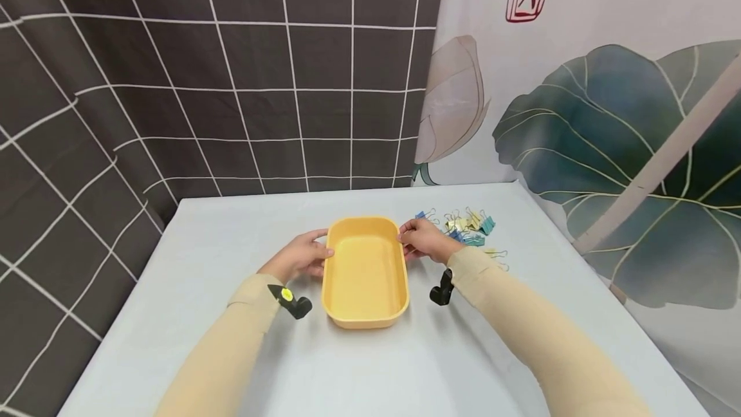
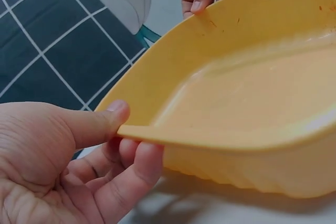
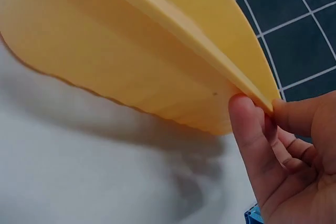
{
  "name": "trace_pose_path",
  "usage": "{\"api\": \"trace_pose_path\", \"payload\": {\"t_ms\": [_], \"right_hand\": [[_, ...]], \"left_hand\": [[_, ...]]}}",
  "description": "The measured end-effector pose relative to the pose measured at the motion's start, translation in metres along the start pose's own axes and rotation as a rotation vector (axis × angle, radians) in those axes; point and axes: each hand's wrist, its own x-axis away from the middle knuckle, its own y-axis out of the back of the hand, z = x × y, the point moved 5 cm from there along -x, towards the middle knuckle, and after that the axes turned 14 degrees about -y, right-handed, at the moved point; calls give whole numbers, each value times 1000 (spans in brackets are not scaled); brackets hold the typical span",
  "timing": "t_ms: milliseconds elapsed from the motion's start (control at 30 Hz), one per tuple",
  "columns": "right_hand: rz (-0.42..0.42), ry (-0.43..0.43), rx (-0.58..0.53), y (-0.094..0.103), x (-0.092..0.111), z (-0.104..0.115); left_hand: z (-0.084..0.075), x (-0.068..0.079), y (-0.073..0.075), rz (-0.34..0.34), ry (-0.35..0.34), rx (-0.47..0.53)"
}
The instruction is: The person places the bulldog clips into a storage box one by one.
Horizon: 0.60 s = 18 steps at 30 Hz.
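Observation:
A yellow plastic tray with rounded corners and nothing inside is held between both hands over the white table. My left hand pinches its left rim, thumb over the edge and fingers beneath, as the left wrist view shows closely. On the opposite side my right hand pinches the right rim the same way; in the right wrist view the thumb and fingers meet at the edge. Shadow lies under the tray wall in that view. Just beyond the right hand lie several binder clips in blue, teal and yellow.
The white table reaches back to a dark curtain with a white grid. At the right hangs a pale cloth printed with large leaves. One more yellow clip lies partly behind the right forearm. Each wrist wears a small black camera mount.

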Motion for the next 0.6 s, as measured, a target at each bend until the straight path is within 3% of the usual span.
{"api": "trace_pose_path", "payload": {"t_ms": [267, 600], "right_hand": [[-79, 28, -14, 4, -14, 11], [-148, 60, -38, 5, -28, 23]], "left_hand": [[-5, -12, 2, -89, 18, 42], [-8, -28, 6, -116, 11, 43]]}}
